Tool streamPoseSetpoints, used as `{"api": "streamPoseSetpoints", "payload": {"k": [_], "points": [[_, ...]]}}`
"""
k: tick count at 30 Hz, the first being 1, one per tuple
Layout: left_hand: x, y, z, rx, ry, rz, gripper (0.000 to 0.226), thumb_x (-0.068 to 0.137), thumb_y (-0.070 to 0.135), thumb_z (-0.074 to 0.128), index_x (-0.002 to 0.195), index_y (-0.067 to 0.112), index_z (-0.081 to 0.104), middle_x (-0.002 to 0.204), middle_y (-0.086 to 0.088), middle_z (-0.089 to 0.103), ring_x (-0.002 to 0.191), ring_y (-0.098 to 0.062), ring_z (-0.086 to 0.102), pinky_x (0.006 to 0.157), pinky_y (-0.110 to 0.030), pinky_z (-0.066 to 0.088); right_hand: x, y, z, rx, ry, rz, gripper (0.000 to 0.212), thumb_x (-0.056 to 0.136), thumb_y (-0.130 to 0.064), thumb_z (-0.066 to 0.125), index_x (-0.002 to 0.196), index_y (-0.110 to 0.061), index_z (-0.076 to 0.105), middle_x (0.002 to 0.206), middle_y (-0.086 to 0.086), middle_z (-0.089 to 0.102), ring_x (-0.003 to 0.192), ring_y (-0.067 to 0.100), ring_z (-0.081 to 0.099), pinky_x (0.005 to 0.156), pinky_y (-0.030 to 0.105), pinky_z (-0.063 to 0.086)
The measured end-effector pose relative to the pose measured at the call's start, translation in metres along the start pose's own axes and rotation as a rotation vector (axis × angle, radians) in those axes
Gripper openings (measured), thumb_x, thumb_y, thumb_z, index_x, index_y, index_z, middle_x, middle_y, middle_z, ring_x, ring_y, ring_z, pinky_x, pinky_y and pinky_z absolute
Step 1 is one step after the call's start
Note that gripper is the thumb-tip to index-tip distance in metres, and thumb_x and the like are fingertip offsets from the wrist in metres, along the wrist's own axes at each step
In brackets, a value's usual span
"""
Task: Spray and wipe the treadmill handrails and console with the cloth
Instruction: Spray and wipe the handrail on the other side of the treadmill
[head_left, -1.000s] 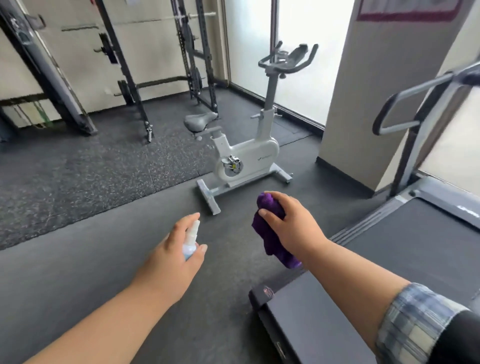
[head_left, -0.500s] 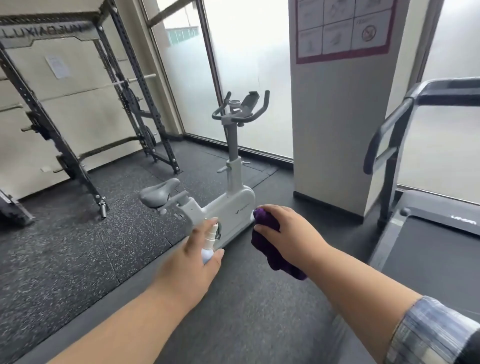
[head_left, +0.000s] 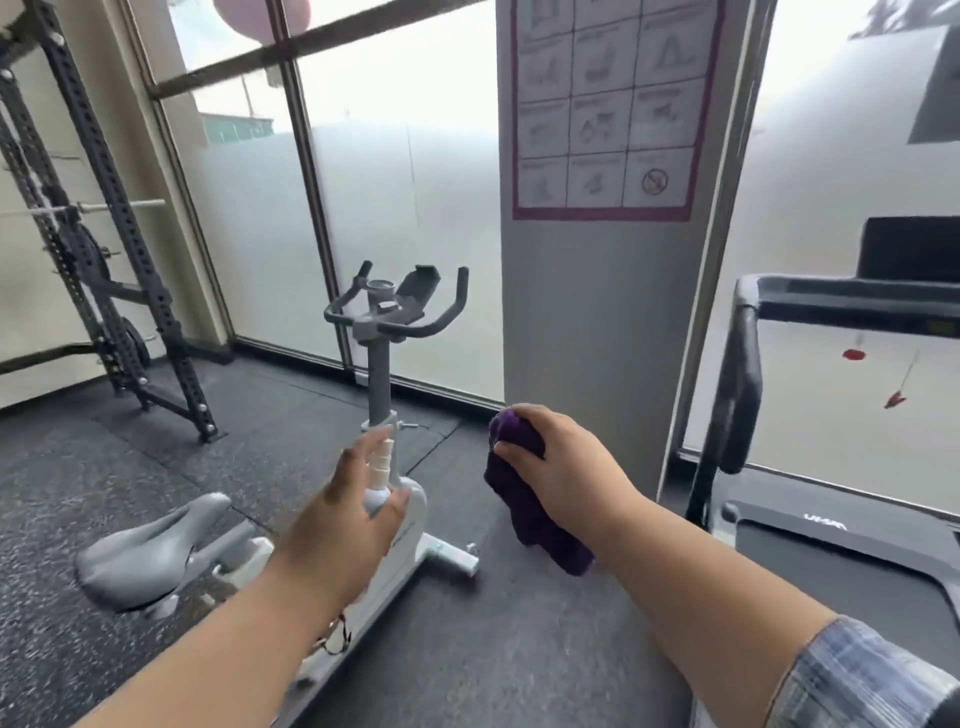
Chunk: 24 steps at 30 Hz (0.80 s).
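Both hands out front, apart, each carrying a tool. Left hand (head_left: 345, 512) wraps a small clear plastic spray bottle with white pump top (head_left: 378, 475), index finger up near the nozzle, prob ready to press. Right hand (head_left: 558, 467) grips a bunched dark purple cloth (head_left: 524, 506), loose end hanging below the fist; wadded like that it's ready to wipe w/o unfolding. Plaid sleeve at bottom right corner of view.

Black treadmill (head_left: 852, 540) sits at right, beyond the grey pillar (head_left: 597, 322) w/ pink-bordered poster. Its dark padded left handrail (head_left: 740, 384) runs up to the console bar (head_left: 852, 306); black screen above it. Neither hand touches the treadmill yet, both well apart from it. Nothing looks sprayed or wiped, so the task seems at its start, approach step.

White-grey exercise bike (head_left: 384, 332) stands on the dark rubber floor behind left hand, black squat rack at far left. Not task items. Next likely: aim nozzle at handrail, cloth hand follows.
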<state>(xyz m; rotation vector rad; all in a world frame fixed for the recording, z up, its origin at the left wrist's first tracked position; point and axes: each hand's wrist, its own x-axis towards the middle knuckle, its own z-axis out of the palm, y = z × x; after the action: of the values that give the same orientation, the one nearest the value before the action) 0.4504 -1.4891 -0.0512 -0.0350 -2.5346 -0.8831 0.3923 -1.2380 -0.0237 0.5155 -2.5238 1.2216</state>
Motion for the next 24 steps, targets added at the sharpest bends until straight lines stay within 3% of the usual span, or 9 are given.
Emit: {"api": "streamPoseSetpoints", "payload": {"k": [2,3,7,11,15,18,20,22,24], "points": [[0.045,-0.018,0.017,-0.068,-0.072,0.092,0.063,0.093,0.043,0.064,0.131,0.067,0.020,0.101,0.005,0.062,0.072,-0.013,0.059,0.070,-0.032,0.044,0.026,0.003,0.011,0.052,0.088,0.056,0.017,0.086,-0.050,0.056,0.102,-0.046,0.052,0.075,-0.035,0.062,0.056,-0.009,0.059,0.045,0.002,0.038],[0.066,-0.026,0.025,-0.105,-0.110,0.142,0.065,0.093,0.039,0.066,0.132,0.065,0.021,0.103,0.005,0.061,0.076,-0.013,0.061,0.072,-0.033,0.046,0.038,0.003,0.017,0.071,0.122,0.091,0.011,0.089,-0.043,0.058,0.098,-0.048,0.054,0.075,-0.035,0.064,0.054,-0.012,0.059,0.043,0.003,0.038],[0.144,-0.049,0.054,-0.224,-0.244,0.290,0.068,0.090,0.036,0.070,0.135,0.065,0.027,0.114,0.024,0.058,0.084,0.010,0.061,0.077,-0.026,0.046,0.084,0.009,0.028,0.012,0.236,0.222,0.017,0.093,-0.041,0.064,0.103,-0.052,0.056,0.093,-0.030,0.067,0.085,-0.015,0.061,0.069,-0.002,0.039],[0.210,-0.042,0.112,-0.393,-0.380,0.334,0.069,0.088,0.037,0.071,0.132,0.071,0.030,0.111,0.027,0.063,0.087,0.006,0.067,0.080,-0.030,0.052,0.109,0.037,0.019,0.033,0.445,0.349,0.014,0.095,-0.040,0.066,0.104,-0.046,0.058,0.096,-0.032,0.067,0.095,-0.018,0.057,0.079,-0.001,0.035],[0.259,-0.005,0.165,-0.446,-0.532,0.415,0.073,0.086,0.037,0.073,0.130,0.074,0.028,0.099,0.033,0.064,0.077,0.001,0.066,0.076,-0.029,0.054,0.123,0.067,-0.004,0.188,0.620,0.490,0.012,0.097,-0.042,0.062,0.108,-0.038,0.065,0.097,-0.019,0.073,0.094,-0.002,0.066,0.086,0.019,0.048],[0.287,0.032,0.206,-0.514,-0.645,0.449,0.079,0.086,0.032,0.077,0.132,0.072,0.026,0.095,0.024,0.066,0.078,-0.004,0.066,0.074,-0.023,0.049,0.135,0.096,-0.024,0.246,0.744,0.538,0.007,0.098,-0.043,0.060,0.102,-0.041,0.065,0.093,-0.020,0.073,0.087,-0.003,0.068,0.081,0.022,0.049],[0.300,0.065,0.234,-0.587,-0.727,0.441,0.078,0.084,0.027,0.080,0.131,0.068,0.032,0.091,0.016,0.069,0.075,-0.005,0.067,0.071,-0.017,0.047,0.147,0.118,-0.035,0.319,0.785,0.539,0.008,0.098,-0.045,0.059,0.099,-0.041,0.066,0.092,-0.011,0.075,0.085,0.006,0.071,0.082,0.030,0.054],[0.313,0.098,0.263,-0.729,-0.831,0.373,0.068,0.083,0.019,0.082,0.127,0.054,0.045,0.085,0.011,0.073,0.071,-0.005,0.070,0.065,-0.014,0.050,0.164,0.144,-0.044,0.390,0.795,0.538,0.011,0.099,-0.045,0.058,0.100,-0.040,0.067,0.094,-0.006,0.076,0.089,0.011,0.072,0.086,0.036,0.056],[0.328,0.130,0.291,-0.851,-0.941,0.267,0.055,0.081,0.013,0.084,0.122,0.038,0.057,0.089,0.003,0.078,0.076,-0.012,0.075,0.062,-0.018,0.055,0.187,0.168,-0.055,0.423,0.759,0.529,0.016,0.096,-0.050,0.059,0.106,-0.040,0.067,0.101,-0.010,0.075,0.096,0.006,0.071,0.087,0.028,0.053]]}}
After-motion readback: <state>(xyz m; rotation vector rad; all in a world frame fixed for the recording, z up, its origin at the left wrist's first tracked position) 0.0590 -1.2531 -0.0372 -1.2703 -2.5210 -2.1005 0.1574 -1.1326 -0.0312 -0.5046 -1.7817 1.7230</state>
